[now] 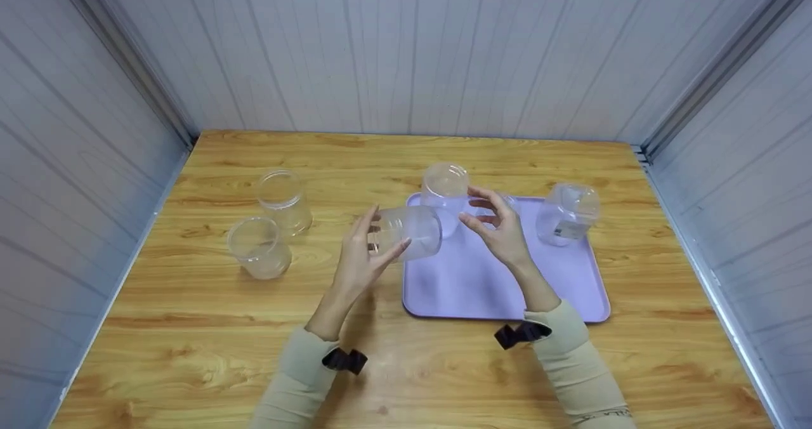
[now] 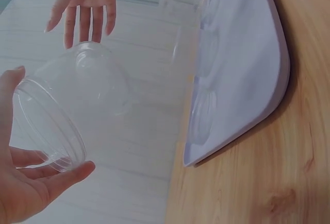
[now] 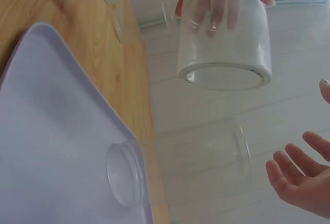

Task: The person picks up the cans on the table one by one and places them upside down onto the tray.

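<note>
My left hand (image 1: 358, 257) grips a clear plastic jar (image 1: 412, 235) near its rim, thumb on one side and fingers on the other. The jar lies tilted sideways in the air above the left edge of a lilac tray (image 1: 469, 292), its base pointing right. Close to that base, my right hand (image 1: 505, 235) is raised with loosely bent fingers and holds nothing. The left wrist view shows a gap between the jar (image 2: 87, 90) and the right hand's fingers (image 2: 85, 25). On the tray's far left stands another clear jar (image 1: 446, 184), mouth down.
A clear jar (image 1: 568, 213) stands at the tray's right side, and one more (image 1: 509, 202) is partly hidden behind my right hand. Two clear containers (image 1: 282, 200) (image 1: 260, 248) stand mouth up on the wooden table (image 1: 209, 334) at left. Pale panel walls (image 1: 412, 54) enclose the table.
</note>
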A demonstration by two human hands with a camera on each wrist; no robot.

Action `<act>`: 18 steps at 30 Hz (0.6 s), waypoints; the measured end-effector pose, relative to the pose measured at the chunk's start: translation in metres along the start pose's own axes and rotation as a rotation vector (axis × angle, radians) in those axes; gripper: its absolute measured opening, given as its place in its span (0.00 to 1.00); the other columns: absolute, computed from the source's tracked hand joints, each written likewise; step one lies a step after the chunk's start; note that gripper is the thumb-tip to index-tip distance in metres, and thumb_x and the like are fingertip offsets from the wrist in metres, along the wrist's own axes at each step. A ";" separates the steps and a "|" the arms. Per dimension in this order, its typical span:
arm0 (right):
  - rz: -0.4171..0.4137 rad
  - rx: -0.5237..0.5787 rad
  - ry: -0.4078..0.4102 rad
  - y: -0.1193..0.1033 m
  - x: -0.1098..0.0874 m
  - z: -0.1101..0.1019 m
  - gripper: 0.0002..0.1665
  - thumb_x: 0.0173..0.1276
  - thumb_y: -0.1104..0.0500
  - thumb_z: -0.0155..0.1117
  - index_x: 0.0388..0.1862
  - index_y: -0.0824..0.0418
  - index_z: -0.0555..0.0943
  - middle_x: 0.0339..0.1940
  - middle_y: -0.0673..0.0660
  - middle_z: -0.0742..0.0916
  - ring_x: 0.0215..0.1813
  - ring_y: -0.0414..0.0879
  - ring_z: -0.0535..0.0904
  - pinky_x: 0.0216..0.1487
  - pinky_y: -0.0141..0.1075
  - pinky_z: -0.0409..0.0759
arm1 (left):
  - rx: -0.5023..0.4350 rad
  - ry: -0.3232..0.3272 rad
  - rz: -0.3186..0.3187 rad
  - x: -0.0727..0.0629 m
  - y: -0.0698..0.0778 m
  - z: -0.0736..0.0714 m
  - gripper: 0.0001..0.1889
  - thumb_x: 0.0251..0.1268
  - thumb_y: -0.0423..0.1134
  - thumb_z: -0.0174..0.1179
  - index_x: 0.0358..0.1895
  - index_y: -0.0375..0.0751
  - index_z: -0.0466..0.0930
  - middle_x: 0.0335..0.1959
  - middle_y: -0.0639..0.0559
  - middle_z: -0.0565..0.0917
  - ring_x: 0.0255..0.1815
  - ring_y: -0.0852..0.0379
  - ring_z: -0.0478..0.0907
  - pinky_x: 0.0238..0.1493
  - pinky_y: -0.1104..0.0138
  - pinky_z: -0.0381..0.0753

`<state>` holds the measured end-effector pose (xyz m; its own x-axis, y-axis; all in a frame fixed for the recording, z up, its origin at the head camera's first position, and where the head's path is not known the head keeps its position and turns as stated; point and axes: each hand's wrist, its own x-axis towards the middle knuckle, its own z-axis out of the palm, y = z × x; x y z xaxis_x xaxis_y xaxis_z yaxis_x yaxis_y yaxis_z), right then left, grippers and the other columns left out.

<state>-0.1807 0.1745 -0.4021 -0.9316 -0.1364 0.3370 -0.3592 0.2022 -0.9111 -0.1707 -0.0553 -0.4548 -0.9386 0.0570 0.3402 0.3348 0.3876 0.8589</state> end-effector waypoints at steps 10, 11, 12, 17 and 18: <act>0.016 0.210 -0.102 0.038 -0.006 0.003 0.31 0.55 0.74 0.59 0.59 0.73 0.64 0.58 0.67 0.70 0.55 0.61 0.66 0.48 0.43 0.73 | -0.167 -0.045 -0.051 -0.006 -0.003 0.008 0.37 0.51 0.43 0.64 0.62 0.30 0.59 0.50 0.39 0.71 0.46 0.44 0.72 0.37 0.63 0.78; 0.015 0.235 -0.111 0.040 -0.007 0.003 0.31 0.56 0.74 0.59 0.60 0.72 0.63 0.58 0.67 0.69 0.56 0.62 0.66 0.48 0.42 0.73 | -0.180 -0.052 -0.057 -0.006 -0.003 0.009 0.36 0.51 0.42 0.64 0.62 0.30 0.59 0.50 0.38 0.71 0.46 0.44 0.72 0.38 0.62 0.78; 0.012 0.254 -0.122 0.042 -0.008 0.003 0.32 0.56 0.73 0.59 0.60 0.72 0.63 0.59 0.67 0.69 0.56 0.61 0.66 0.48 0.41 0.73 | -0.192 -0.058 -0.064 -0.006 -0.003 0.010 0.36 0.51 0.41 0.64 0.62 0.31 0.59 0.50 0.38 0.71 0.46 0.44 0.72 0.38 0.62 0.78; -0.024 0.357 -0.196 0.049 -0.012 0.003 0.39 0.55 0.62 0.65 0.63 0.73 0.59 0.61 0.67 0.66 0.58 0.64 0.63 0.50 0.45 0.71 | -0.242 -0.081 -0.076 -0.009 0.009 0.009 0.32 0.53 0.34 0.62 0.61 0.28 0.60 0.50 0.35 0.71 0.46 0.43 0.72 0.38 0.59 0.78; -0.026 0.369 -0.213 0.050 -0.013 0.003 0.41 0.55 0.60 0.66 0.63 0.73 0.58 0.62 0.67 0.66 0.58 0.64 0.63 0.51 0.46 0.71 | -0.250 -0.085 -0.075 -0.010 0.014 0.007 0.32 0.53 0.33 0.61 0.61 0.28 0.60 0.50 0.35 0.70 0.46 0.43 0.72 0.38 0.59 0.78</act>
<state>-0.1864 0.1837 -0.4523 -0.8760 -0.3421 0.3399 -0.3024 -0.1594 -0.9398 -0.1569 -0.0437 -0.4495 -0.9617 0.1175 0.2475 0.2640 0.1554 0.9519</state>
